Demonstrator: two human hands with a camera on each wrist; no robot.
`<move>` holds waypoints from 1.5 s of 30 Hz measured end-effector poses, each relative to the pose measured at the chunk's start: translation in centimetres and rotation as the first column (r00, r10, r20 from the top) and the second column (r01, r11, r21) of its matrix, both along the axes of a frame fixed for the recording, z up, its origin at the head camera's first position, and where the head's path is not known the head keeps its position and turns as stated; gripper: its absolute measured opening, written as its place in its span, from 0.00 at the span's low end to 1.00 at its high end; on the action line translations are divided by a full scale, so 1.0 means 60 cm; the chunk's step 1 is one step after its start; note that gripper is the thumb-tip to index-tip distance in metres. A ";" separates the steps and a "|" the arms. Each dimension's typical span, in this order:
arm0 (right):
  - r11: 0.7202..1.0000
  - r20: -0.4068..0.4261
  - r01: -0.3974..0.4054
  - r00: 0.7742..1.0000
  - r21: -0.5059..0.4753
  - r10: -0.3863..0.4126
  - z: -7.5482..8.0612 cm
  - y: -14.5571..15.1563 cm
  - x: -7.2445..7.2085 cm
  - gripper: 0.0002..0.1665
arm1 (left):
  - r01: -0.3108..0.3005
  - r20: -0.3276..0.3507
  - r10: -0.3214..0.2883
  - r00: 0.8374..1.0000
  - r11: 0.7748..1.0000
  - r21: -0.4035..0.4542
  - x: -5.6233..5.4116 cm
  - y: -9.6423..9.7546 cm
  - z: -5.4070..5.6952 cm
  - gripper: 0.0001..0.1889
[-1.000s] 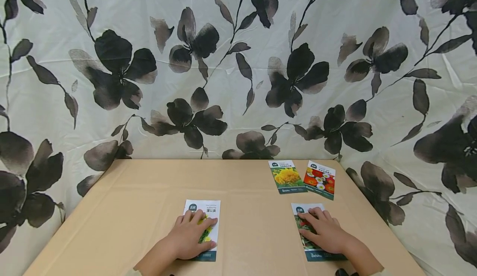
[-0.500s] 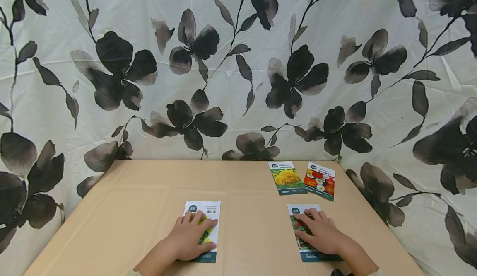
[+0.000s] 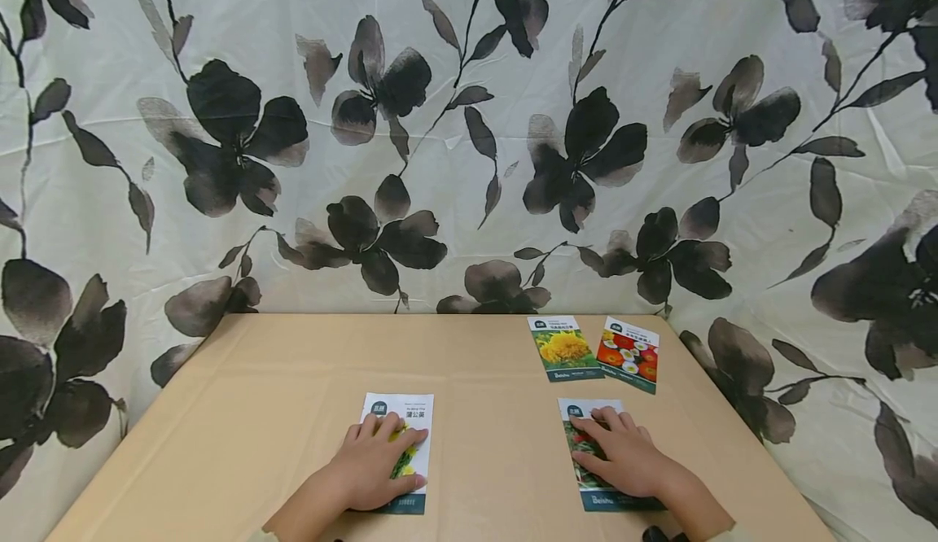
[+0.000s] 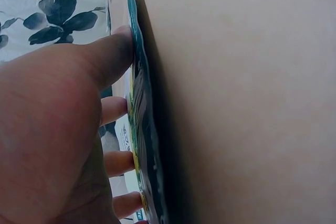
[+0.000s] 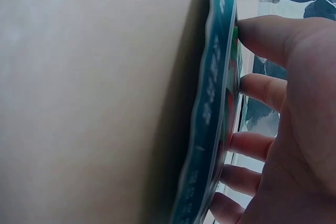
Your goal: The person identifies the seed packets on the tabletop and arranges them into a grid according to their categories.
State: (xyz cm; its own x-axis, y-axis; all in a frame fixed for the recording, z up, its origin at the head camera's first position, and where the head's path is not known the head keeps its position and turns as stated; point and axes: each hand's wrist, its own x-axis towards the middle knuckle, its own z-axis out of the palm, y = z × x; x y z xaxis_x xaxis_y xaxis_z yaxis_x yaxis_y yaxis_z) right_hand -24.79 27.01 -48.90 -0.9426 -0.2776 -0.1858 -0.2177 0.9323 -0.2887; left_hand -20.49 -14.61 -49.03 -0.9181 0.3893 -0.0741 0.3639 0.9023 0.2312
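White packet (image 3: 418,457) points lengthwise away under spread left hand (image 3: 374,462); right of it, spread right hand (image 3: 632,456) touches green packet (image 3: 607,500).

Bare worktop (image 3: 454,363) gives passage left of the yellow-flower packet (image 3: 566,350); obstacles: red-flower packet (image 3: 628,354) right of it, floral cloth (image 3: 469,163) behind, right hand (image 3: 623,454) in front.

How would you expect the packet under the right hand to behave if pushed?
The packet probably bends easily: its edge looks thin and wavy. Lying face up on the table, it would likely slide rather than tip.
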 end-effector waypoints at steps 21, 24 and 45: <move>1.000 -0.006 -0.012 1.000 0.010 0.012 0.009 -0.032 -0.001 0.40 | -0.001 -0.014 0.001 1.000 1.000 0.002 0.001 -0.001 0.005 0.36; 1.000 -0.009 -0.009 1.000 0.009 0.009 0.009 -0.035 -0.001 0.40 | -0.003 -0.019 0.003 1.000 1.000 0.004 0.002 0.000 0.005 0.36; 1.000 -0.018 -0.016 1.000 0.001 0.016 0.004 -0.052 0.002 0.38 | -0.013 -0.005 0.013 1.000 1.000 -0.005 -0.001 0.002 0.003 0.36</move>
